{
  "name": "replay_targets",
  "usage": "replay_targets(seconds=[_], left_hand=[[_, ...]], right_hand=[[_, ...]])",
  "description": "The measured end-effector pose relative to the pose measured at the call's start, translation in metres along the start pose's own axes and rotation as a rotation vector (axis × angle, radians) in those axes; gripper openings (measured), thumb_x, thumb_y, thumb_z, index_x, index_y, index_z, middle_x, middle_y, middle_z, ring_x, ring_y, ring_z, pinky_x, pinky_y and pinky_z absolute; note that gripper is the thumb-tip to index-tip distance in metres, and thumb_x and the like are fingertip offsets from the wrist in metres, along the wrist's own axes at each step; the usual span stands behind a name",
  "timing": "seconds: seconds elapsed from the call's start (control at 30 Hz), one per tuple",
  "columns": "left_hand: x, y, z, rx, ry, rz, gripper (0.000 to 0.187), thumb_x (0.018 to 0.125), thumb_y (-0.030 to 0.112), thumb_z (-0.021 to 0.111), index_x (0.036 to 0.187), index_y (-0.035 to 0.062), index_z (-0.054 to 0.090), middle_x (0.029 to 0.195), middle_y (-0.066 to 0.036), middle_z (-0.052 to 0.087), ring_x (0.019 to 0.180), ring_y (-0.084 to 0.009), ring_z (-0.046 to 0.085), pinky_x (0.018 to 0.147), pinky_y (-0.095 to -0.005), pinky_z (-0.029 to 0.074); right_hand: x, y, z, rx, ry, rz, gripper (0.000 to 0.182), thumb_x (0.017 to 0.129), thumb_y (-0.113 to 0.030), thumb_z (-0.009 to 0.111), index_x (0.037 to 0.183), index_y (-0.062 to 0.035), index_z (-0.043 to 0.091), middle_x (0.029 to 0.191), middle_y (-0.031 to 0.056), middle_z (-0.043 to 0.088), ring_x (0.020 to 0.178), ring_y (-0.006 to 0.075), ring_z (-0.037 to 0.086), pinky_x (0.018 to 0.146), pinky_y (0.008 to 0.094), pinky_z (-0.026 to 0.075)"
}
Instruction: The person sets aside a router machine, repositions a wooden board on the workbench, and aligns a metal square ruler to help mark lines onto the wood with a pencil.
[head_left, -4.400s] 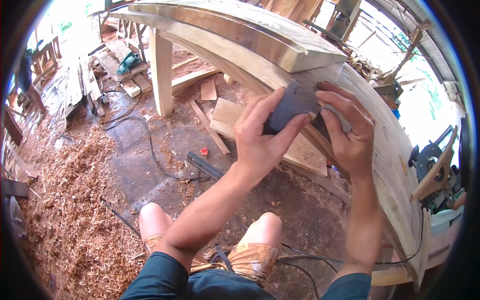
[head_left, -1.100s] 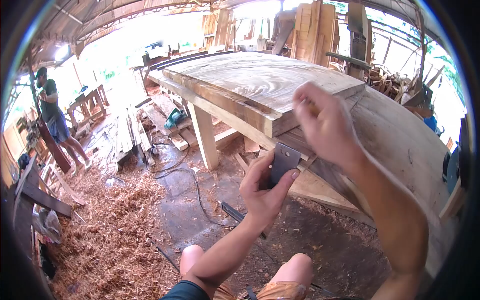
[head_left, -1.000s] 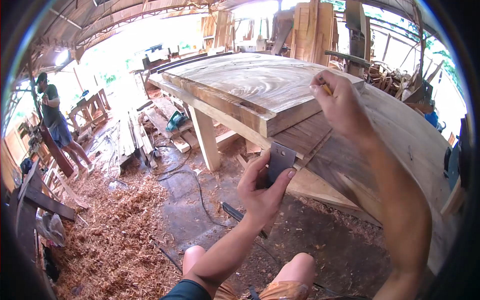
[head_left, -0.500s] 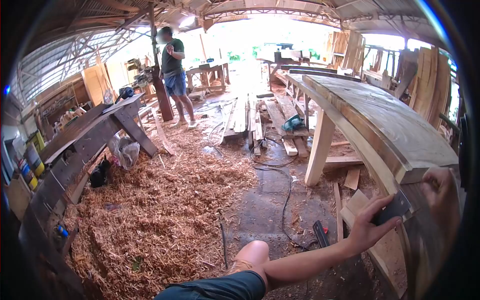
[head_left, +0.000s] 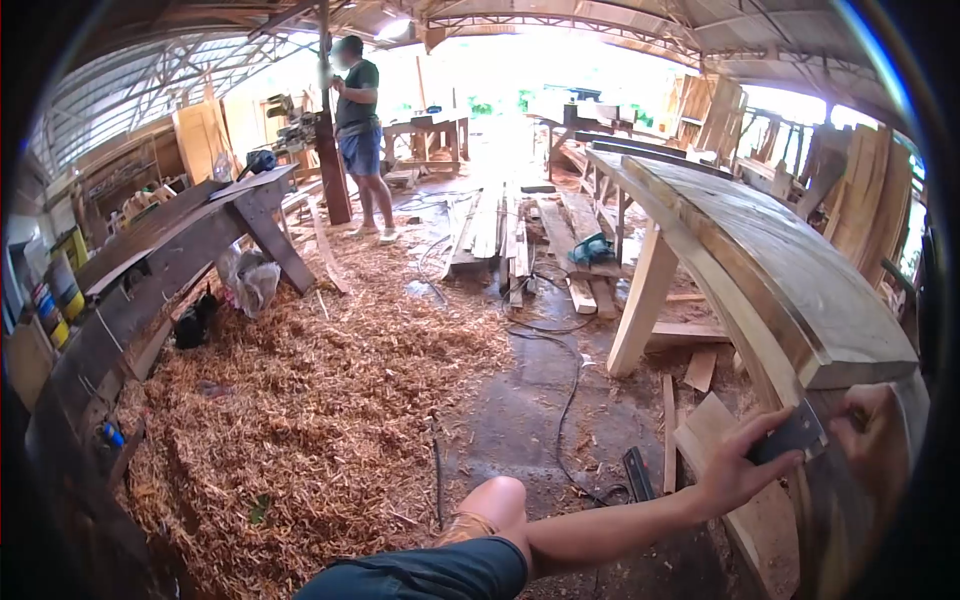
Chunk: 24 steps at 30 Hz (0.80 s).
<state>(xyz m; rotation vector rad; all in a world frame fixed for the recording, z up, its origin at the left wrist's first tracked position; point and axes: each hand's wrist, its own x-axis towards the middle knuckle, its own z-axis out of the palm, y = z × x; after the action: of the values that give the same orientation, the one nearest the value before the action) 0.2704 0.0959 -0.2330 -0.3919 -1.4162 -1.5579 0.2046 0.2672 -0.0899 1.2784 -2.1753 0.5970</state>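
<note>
My left hand (head_left: 742, 468) grips a dark flat rectangular block (head_left: 790, 436) between thumb and fingers, against the near end of a timber on the bench at right. A pale strip shows along the block's right edge. Just right of it, my right hand (head_left: 872, 430) is closed with its fingers curled in a pinch close to the wood. Whatever it may hold is hidden. Above both hands lies a thick wooden slab (head_left: 770, 270), its near corner just over my right hand.
Wood shavings (head_left: 330, 430) cover the floor at left. A black cable (head_left: 572, 400) snakes across the middle, near a teal power tool (head_left: 591, 248) on stacked boards (head_left: 487, 225). A dark workbench (head_left: 180, 245) stands left. Another person (head_left: 358, 130) stands by a post (head_left: 331, 165).
My right hand has come down from the slab's corner to beside the dark block. My left hand keeps its grip. The other person has turned toward the post, and my view has shifted slightly.
</note>
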Motion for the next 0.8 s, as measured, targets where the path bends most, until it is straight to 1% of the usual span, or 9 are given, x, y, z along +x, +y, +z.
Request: replay_targets(seconds=[0.03, 0.1, 0.13, 0.27, 0.5, 0.6, 0.67, 0.73, 0.8], left_hand=[[0.001, 0.003, 0.000, -0.036, 0.001, 0.020, 0.057, 0.083, 0.011, 0.082, 0.133, -0.0041, 0.058, 0.117, -0.014, 0.065, 0.109, -0.0187, 0.062, 0.093, -0.0317, 0.050], [0.000, 0.004, 0.001, -0.049, -0.016, -0.040, 0.056, 0.084, 0.011, 0.082, 0.133, -0.0043, 0.058, 0.118, -0.014, 0.065, 0.109, -0.0191, 0.062, 0.093, -0.0313, 0.049], [-0.001, 0.003, 0.000, -0.052, -0.024, -0.069, 0.055, 0.085, 0.011, 0.081, 0.132, -0.0044, 0.058, 0.118, -0.013, 0.065, 0.108, -0.0194, 0.062, 0.093, -0.0311, 0.049], [-0.001, -0.003, 0.002, -0.030, 0.011, 0.032, 0.054, 0.085, 0.012, 0.081, 0.132, -0.0044, 0.058, 0.115, -0.013, 0.064, 0.106, -0.0204, 0.062, 0.091, -0.0316, 0.050], [0.000, 0.001, 0.001, -0.054, 0.010, 0.036, 0.054, 0.085, 0.012, 0.081, 0.131, -0.0048, 0.058, 0.113, -0.014, 0.064, 0.103, -0.0221, 0.062, 0.088, -0.0321, 0.050], [0.000, -0.002, 0.001, -0.077, 0.009, 0.042, 0.054, 0.085, 0.012, 0.080, 0.131, -0.0045, 0.058, 0.114, -0.015, 0.063, 0.104, -0.0222, 0.062, 0.088, -0.0322, 0.050], [0.000, -0.004, 0.002, -0.088, 0.006, 0.031, 0.055, 0.085, 0.012, 0.080, 0.132, -0.0042, 0.057, 0.115, -0.015, 0.063, 0.105, -0.0223, 0.062, 0.089, -0.0323, 0.050], [-0.001, -0.003, 0.002, -0.089, 0.004, 0.012, 0.055, 0.085, 0.013, 0.080, 0.132, -0.0039, 0.057, 0.116, -0.015, 0.063, 0.106, -0.0224, 0.062, 0.090, -0.0324, 0.050], [-0.002, -0.003, 0.003, -0.097, 0.004, -0.026, 0.055, 0.086, 0.013, 0.080, 0.133, -0.0023, 0.058, 0.116, -0.013, 0.064, 0.105, -0.0212, 0.062, 0.090, -0.0321, 0.050]], right_hand=[[-0.002, 0.000, -0.002, 0.003, -0.017, 0.033, 0.029, 0.074, 0.002, 0.075, 0.095, -0.0041, 0.057, 0.092, 0.0118, 0.056, 0.077, 0.0259, 0.055, 0.070, 0.0356, 0.045], [-0.005, -0.004, -0.007, 0.018, -0.054, 0.087, 0.025, 0.076, 0.002, 0.073, 0.094, -0.0039, 0.057, 0.092, 0.0118, 0.054, 0.080, 0.0254, 0.055, 0.073, 0.0349, 0.045], [-0.005, -0.007, -0.008, 0.013, -0.058, 0.066, 0.024, 0.076, 0.002, 0.073, 0.093, -0.0039, 0.057, 0.092, 0.0117, 0.055, 0.080, 0.0255, 0.055, 0.073, 0.0351, 0.045], [-0.006, -0.020, -0.012, -0.039, -0.052, -0.095, 0.026, 0.075, 0.005, 0.073, 0.093, -0.0045, 0.058, 0.092, 0.0112, 0.057, 0.081, 0.0268, 0.055, 0.073, 0.0369, 0.044], [-0.005, -0.025, -0.016, -0.110, -0.150, -0.169, 0.022, 0.075, 0.008, 0.069, 0.089, -0.0036, 0.058, 0.096, 0.0131, 0.053, 0.089, 0.0279, 0.053, 0.075, 0.0367, 0.045], [0.002, -0.029, -0.023, -0.191, -0.275, -0.176, 0.021, 0.073, 0.008, 0.069, 0.087, -0.0034, 0.058, 0.098, 0.0136, 0.053, 0.090, 0.0284, 0.053, 0.075, 0.0365, 0.045], [0.003, -0.036, -0.023, -0.174, -0.281, -0.105, 0.022, 0.072, 0.008, 0.070, 0.086, -0.0033, 0.059, 0.096, 0.0134, 0.053, 0.091, 0.0289, 0.053, 0.076, 0.0366, 0.045], [-0.001, -0.045, -0.015, -0.076, -0.186, 0.031, 0.023, 0.071, 0.008, 0.071, 0.086, -0.0033, 0.059, 0.091, 0.0126, 0.054, 0.092, 0.0293, 0.053, 0.076, 0.0370, 0.045], [-0.001, -0.050, -0.012, -0.103, -0.124, -0.095, 0.022, 0.071, 0.008, 0.071, 0.086, -0.0032, 0.060, 0.088, 0.0112, 0.056, 0.090, 0.0291, 0.054, 0.076, 0.0371, 0.046]])
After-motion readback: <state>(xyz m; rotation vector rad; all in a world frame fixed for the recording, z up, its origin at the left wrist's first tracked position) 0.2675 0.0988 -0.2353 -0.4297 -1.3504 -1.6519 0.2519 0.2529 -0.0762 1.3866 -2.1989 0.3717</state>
